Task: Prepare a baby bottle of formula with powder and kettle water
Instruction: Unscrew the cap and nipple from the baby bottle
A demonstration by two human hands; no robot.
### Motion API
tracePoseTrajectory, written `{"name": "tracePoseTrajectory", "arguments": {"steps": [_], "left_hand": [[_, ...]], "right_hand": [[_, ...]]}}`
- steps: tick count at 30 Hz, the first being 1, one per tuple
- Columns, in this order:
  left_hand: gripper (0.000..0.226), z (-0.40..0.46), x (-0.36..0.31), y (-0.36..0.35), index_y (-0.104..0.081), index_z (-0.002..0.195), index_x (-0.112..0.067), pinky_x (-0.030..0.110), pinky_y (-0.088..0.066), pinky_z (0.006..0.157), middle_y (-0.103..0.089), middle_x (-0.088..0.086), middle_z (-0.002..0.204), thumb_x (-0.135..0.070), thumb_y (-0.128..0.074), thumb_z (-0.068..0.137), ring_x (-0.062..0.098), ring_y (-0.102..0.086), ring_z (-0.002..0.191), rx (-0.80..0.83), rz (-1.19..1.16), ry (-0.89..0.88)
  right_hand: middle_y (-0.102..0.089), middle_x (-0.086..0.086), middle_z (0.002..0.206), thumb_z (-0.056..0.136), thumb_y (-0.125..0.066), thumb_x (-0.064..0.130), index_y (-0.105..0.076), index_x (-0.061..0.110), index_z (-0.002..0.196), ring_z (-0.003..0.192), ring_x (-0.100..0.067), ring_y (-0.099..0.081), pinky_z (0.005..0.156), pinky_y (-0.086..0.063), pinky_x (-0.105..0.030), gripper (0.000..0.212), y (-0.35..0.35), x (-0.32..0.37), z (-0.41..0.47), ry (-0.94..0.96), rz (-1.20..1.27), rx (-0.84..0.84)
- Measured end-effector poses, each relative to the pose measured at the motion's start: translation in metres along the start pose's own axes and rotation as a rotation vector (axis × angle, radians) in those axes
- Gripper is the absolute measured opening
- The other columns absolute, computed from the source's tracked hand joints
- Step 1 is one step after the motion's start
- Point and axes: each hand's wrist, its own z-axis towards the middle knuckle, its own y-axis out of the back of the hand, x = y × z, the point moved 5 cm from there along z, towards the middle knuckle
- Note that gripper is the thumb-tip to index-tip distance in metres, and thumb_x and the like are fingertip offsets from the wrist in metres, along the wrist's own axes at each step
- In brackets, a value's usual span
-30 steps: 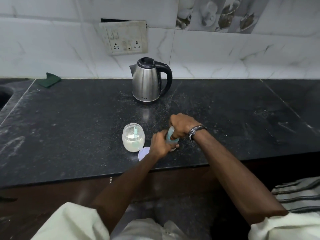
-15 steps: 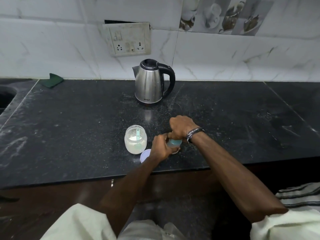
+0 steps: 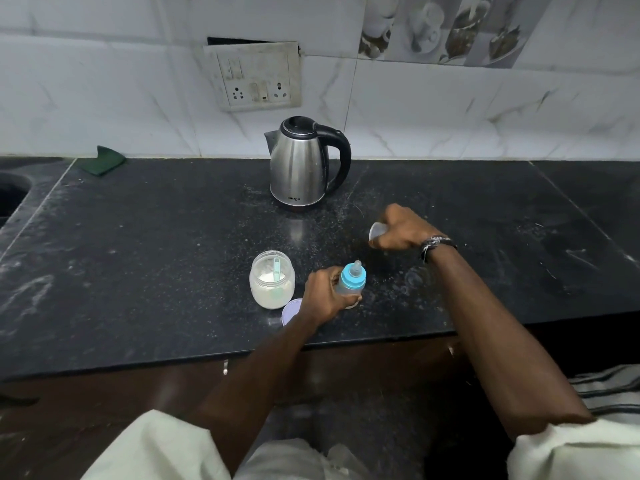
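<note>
A small baby bottle (image 3: pixel 352 281) with a blue collar and teat stands upright on the black counter (image 3: pixel 156 258). My left hand (image 3: pixel 323 295) grips its body. My right hand (image 3: pixel 403 230) is off to the right, above the counter, closed on the bottle's clear cap (image 3: pixel 376 231). To the left of the bottle stands an open glass jar of white powder (image 3: pixel 272 279) with a pale green scoop inside. The jar's lilac lid (image 3: pixel 290 311) lies flat in front, partly hidden by my left wrist. A steel kettle (image 3: pixel 302 164) with a black handle stands at the back.
A wall socket panel (image 3: pixel 256 76) hangs above the kettle. A green cloth (image 3: pixel 101 161) lies at the back left, near a sink edge (image 3: pixel 14 192). The counter's front edge runs just below my left hand. White specks dust the counter around the kettle.
My right hand has lifted the clear cap off the bottle and moved it up and to the right. The blue teat now shows. My left hand stays on the bottle.
</note>
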Motion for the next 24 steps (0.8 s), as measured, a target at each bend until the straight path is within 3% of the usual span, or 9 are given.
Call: {"name": "tracePoseTrajectory", "arguments": {"steps": [3, 6, 11, 15, 20, 24], "left_hand": [[0.067, 0.0, 0.001, 0.0, -0.068, 0.119, -0.012, 0.041, -0.058, 0.089, -0.074, -0.001, 0.112, -0.039, -0.088, 0.061, 0.009, -0.07, 0.101, 0.001, -0.002, -0.005], [0.068, 0.0, 0.001, -0.001, -0.067, 0.12, -0.012, 0.041, -0.058, 0.09, -0.074, -0.001, 0.115, -0.039, -0.089, 0.062, 0.01, -0.069, 0.103, 0.005, 0.007, -0.006], [0.067, 0.0, 0.0, -0.002, -0.066, 0.121, -0.011, 0.041, -0.058, 0.091, -0.073, 0.001, 0.118, -0.033, -0.091, 0.064, 0.012, -0.069, 0.105, -0.005, 0.018, -0.015], [0.067, 0.0, -0.001, -0.001, -0.066, 0.121, -0.01, 0.04, -0.058, 0.09, -0.073, 0.001, 0.117, -0.035, -0.091, 0.063, 0.012, -0.069, 0.104, -0.009, 0.015, -0.014], [0.07, -0.001, -0.001, -0.001, -0.066, 0.123, -0.011, 0.041, -0.058, 0.092, -0.072, 0.002, 0.119, -0.039, -0.089, 0.062, 0.012, -0.069, 0.106, -0.008, 0.01, -0.005], [0.068, -0.001, -0.001, -0.001, -0.066, 0.123, -0.011, 0.042, -0.057, 0.093, -0.072, 0.003, 0.119, -0.033, -0.091, 0.063, 0.014, -0.068, 0.107, -0.012, 0.017, 0.001]], "right_hand": [[-0.068, -0.005, 0.104, 0.065, -0.084, 0.037, -0.066, 0.015, 0.103, 0.09, -0.022, -0.064, 0.079, -0.057, -0.039, 0.048, -0.02, -0.025, 0.002, -0.08, 0.1, -0.063], [-0.069, -0.007, 0.109, 0.064, -0.089, 0.028, -0.066, 0.015, 0.106, 0.096, -0.024, -0.065, 0.084, -0.055, -0.04, 0.049, -0.035, -0.041, -0.003, -0.11, 0.193, -0.146], [-0.068, -0.009, 0.119, 0.072, -0.081, 0.01, -0.052, 0.006, 0.132, 0.115, -0.027, -0.061, 0.091, -0.047, -0.028, 0.066, -0.057, -0.055, -0.007, -0.148, 0.312, -0.187], [-0.056, -0.017, 0.136, 0.072, -0.082, 0.009, -0.042, 0.005, 0.142, 0.125, -0.032, -0.053, 0.102, -0.045, -0.037, 0.08, -0.073, -0.064, -0.008, -0.158, 0.301, -0.174], [-0.051, -0.016, 0.139, 0.073, -0.083, 0.011, -0.045, 0.007, 0.138, 0.127, -0.031, -0.05, 0.103, -0.043, -0.037, 0.076, -0.094, -0.074, -0.009, -0.168, 0.268, -0.13], [-0.048, -0.016, 0.139, 0.065, -0.089, 0.016, -0.039, 0.01, 0.141, 0.127, -0.033, -0.049, 0.103, -0.043, -0.04, 0.091, -0.093, -0.077, -0.006, -0.156, 0.215, -0.069]]}}
